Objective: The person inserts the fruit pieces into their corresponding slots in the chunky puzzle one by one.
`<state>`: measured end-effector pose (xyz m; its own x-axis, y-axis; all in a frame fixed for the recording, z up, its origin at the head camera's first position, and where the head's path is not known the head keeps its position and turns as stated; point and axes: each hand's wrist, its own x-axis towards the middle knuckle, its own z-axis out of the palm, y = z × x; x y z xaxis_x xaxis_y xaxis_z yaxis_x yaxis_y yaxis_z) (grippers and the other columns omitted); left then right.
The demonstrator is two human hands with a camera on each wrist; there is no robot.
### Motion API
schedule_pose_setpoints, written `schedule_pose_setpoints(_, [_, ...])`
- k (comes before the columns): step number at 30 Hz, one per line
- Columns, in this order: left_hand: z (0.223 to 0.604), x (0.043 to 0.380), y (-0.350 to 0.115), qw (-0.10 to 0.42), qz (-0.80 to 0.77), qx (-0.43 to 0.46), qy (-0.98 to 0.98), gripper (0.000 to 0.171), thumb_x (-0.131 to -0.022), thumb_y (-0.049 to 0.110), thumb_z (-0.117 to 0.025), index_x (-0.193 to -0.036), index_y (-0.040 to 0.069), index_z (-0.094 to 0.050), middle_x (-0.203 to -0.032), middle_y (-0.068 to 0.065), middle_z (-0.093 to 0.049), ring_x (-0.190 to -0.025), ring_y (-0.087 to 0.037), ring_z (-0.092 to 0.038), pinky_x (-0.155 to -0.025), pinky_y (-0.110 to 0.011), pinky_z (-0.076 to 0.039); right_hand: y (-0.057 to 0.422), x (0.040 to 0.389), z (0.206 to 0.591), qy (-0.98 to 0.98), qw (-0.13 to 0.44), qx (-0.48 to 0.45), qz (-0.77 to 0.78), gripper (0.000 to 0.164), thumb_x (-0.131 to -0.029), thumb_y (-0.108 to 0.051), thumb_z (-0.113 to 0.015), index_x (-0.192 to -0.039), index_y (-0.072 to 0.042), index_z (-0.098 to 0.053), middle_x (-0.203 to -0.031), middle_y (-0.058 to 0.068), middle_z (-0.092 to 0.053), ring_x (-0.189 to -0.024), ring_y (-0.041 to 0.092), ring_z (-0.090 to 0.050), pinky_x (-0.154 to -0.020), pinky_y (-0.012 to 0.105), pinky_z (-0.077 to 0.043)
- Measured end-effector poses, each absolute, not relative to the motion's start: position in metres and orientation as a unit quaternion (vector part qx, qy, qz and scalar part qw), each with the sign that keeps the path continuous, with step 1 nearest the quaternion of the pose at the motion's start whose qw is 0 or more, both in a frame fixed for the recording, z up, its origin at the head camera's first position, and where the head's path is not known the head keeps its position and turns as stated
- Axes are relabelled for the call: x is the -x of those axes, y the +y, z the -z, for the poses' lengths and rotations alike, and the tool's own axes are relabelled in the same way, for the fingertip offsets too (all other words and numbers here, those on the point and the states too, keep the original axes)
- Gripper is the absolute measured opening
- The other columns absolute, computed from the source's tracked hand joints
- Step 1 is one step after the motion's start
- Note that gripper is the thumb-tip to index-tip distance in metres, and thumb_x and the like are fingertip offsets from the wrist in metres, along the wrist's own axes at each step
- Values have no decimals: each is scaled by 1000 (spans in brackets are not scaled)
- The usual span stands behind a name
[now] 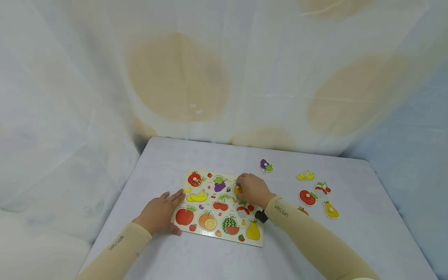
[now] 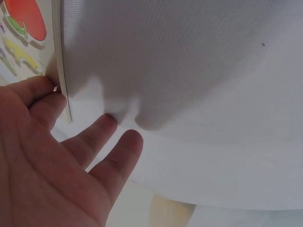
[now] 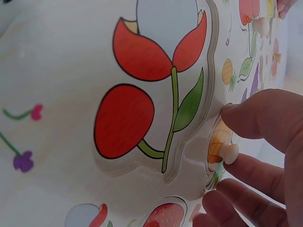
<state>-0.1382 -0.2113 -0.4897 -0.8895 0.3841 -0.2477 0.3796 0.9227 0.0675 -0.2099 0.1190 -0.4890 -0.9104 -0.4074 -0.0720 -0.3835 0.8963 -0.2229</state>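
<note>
A wooden fruit puzzle board (image 1: 206,237) lies on the table. My left hand (image 1: 159,213) rests at its left edge, fingers spread; in the left wrist view, fingertips (image 2: 59,100) touch the board's side. At the upper right of the board, my right hand (image 1: 253,190) is on a pineapple puzzle piece (image 3: 216,147). Seen from the right wrist, the thumb is at the piece's edge and the index finger at its pale knob (image 3: 230,153). The piece sits in or over its recess; its seating is partly hidden. A pomegranate piece (image 1: 194,179) with a knob lies in the board.
Loose knobbed pieces lie to the right: grapes (image 1: 266,165), bananas (image 1: 305,175), an apple (image 1: 307,197), a red-and-white fruit (image 1: 322,189), a pear (image 1: 330,210) and a partly hidden orange one (image 1: 302,210). Patterned curtains (image 1: 245,77) stand behind the table.
</note>
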Motion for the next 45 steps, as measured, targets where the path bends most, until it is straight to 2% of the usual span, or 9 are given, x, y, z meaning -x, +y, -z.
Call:
schedule_pose_setpoints(19, [488,139,-210,133,2,-198,971,118,-56,61,-90,-153,14,-42,-159,0,-36,-135,-43,-41,-100,-55,-46,122,212,487,971,69,206,103,37,-82,-32,-81,-112,-13,-75,-123,4,-66,-108,21,-62,-94,37,-52])
schedule_pose_setpoints(25, [486,138,-209,139,3,-192,972,118,-57,58,-91,-154,14,-40,-159,-1,-35,-136,-43,-40,-101,-55,-45,135,216,483,973,77,168,140,39,-81,-31,-80,-115,-13,-73,-129,4,-62,-109,22,-61,-94,41,-52])
schedule_pose_setpoints(32, [488,139,-209,134,1,-196,971,117,-57,59,-91,-153,14,-41,-159,-1,-36,-135,-44,-40,-100,-56,-45,181,221,478,980,59,121,149,42,-83,-34,-80,-117,-12,-71,-130,8,-63,-114,29,-61,-93,49,-51])
schedule_pose_setpoints(39, [488,139,-209,134,-1,-195,972,117,-57,60,-90,-153,14,-41,-159,-1,-36,-135,-44,-41,-101,-56,-45,256,222,480,986,50,48,152,44,-84,-33,-77,-117,-6,-71,-131,19,-61,-113,40,-60,-88,57,-53])
schedule_pose_setpoints(45, [488,139,-209,135,-2,-195,972,117,-57,59,-91,-153,13,-42,-159,-2,-36,-135,-45,-41,-102,-56,-44,315,220,487,983,56,-26,174,49,-86,-36,-73,-120,-1,-67,-127,28,-58,-95,37,-63,-79,53,-55])
